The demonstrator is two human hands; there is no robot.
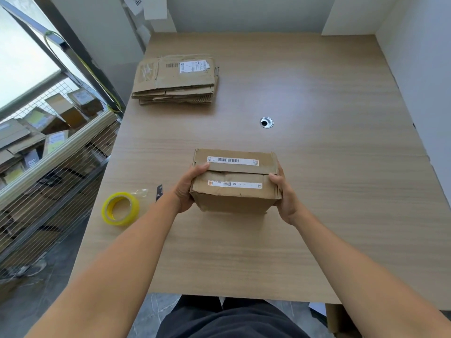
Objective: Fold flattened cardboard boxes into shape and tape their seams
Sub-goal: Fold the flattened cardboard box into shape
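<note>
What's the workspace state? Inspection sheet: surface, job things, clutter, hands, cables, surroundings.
Surface: wooden table, one cable grommet.
Job's things: folded box, flaps closed, centre; stack of flattened boxes far left; yellow tape roll near left.
Clutter: small dark object beside the tape roll, unidentifiable.
Hands: left hand and right hand grip the folded box's opposite ends.
Cables: yellow cord along the window frame, off the table.
Surroundings: wire cage of cardboard boxes at left; white walls.

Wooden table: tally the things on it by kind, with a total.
Assembled brown cardboard box: 1
Stack of flattened brown cardboard boxes: 1
Yellow-cored clear tape roll: 1
Small dark flat tool: 1
Total: 4
</note>
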